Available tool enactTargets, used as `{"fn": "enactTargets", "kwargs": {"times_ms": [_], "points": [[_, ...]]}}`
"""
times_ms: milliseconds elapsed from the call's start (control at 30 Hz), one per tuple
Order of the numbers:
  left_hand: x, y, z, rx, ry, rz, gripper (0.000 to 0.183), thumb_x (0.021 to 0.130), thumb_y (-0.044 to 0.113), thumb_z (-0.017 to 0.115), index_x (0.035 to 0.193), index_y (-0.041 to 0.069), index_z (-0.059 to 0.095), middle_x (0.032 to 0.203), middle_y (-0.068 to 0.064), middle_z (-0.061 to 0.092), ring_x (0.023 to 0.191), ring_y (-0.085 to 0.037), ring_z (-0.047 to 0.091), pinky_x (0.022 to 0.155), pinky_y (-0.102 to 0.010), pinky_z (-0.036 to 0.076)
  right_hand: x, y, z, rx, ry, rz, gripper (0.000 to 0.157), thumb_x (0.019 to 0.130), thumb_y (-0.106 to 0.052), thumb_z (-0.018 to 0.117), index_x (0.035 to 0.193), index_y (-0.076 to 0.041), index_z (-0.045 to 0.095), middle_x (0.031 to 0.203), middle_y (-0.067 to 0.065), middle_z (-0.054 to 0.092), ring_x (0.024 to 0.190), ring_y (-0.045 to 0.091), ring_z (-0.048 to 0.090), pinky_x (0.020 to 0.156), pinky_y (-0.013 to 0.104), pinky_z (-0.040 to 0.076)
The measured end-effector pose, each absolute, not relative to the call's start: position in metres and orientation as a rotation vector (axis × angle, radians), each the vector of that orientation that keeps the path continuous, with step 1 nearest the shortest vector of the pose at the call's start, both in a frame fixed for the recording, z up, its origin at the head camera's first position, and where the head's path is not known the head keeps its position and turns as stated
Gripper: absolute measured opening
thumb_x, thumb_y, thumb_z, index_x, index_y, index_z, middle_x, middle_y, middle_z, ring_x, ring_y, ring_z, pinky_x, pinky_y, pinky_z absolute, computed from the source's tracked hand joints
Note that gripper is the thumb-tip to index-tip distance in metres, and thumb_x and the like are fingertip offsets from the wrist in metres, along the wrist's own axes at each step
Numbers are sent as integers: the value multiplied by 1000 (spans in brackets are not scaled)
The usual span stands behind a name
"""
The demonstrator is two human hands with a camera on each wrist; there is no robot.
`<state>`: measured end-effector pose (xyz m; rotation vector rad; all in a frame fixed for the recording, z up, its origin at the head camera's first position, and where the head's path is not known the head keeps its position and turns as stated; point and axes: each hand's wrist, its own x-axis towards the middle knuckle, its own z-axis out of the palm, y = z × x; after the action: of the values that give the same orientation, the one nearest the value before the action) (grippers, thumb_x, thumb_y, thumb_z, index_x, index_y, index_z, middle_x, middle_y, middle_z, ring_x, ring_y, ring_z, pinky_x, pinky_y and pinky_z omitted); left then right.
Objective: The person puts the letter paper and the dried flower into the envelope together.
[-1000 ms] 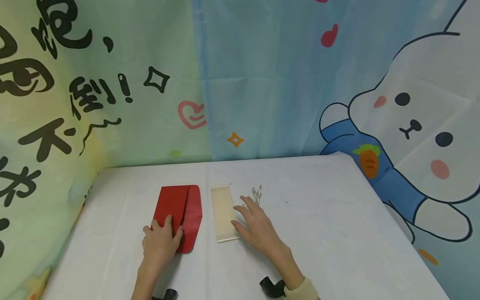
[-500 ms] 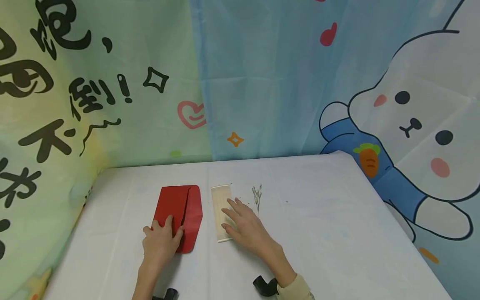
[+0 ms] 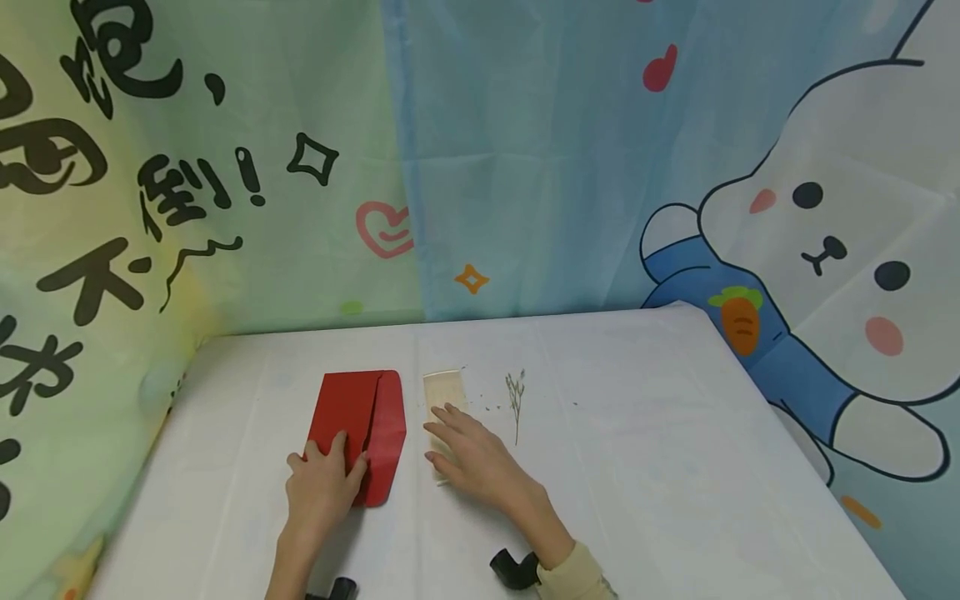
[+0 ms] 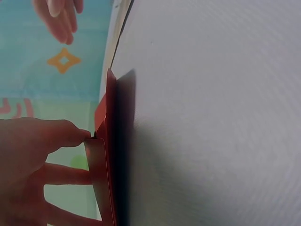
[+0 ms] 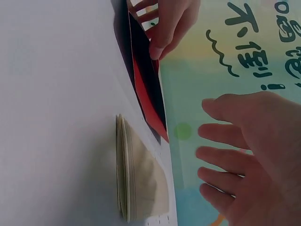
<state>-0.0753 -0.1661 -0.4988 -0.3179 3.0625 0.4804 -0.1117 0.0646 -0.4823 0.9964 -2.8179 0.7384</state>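
A red envelope [image 3: 352, 398] lies on the white table with its flap spread to the right. My left hand [image 3: 318, 487] rests on its near part, fingers extended and spread. In the left wrist view, the thumb [image 4: 70, 134] touches the edge by the envelope's mouth. To the right of the envelope lies a cream folded paper [image 3: 444, 385], whose stacked layers show in the right wrist view. My right hand [image 3: 483, 462] hovers over this paper with fingers spread, covering much of it from above. Nothing is in its grasp.
A thin dried flower sprig [image 3: 516, 396] lies right of the cream paper, with small dark crumbs around it. A printed curtain [image 3: 540, 167] hangs behind the table's far edge. Black wrist devices [image 3: 516, 570] sit at both wrists.
My right hand has moved left, from beside the sprig to over the cream paper, so the whole sprig shows. The left hand and the envelope have stayed in place.
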Motion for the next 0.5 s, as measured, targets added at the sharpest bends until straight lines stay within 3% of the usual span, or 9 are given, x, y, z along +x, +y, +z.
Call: {"fn": "enactTargets", "kwargs": {"times_ms": [500], "points": [[-75, -168, -497, -294, 3077, 483, 60, 88, 36, 65, 134, 0, 52, 110, -34, 52, 94, -49, 49, 67, -53, 54, -112, 40, -484, 1106, -2915, 635, 37, 95, -30, 62, 127, -11, 63, 141, 6, 56, 135, 24, 49, 109, 37, 42]]}}
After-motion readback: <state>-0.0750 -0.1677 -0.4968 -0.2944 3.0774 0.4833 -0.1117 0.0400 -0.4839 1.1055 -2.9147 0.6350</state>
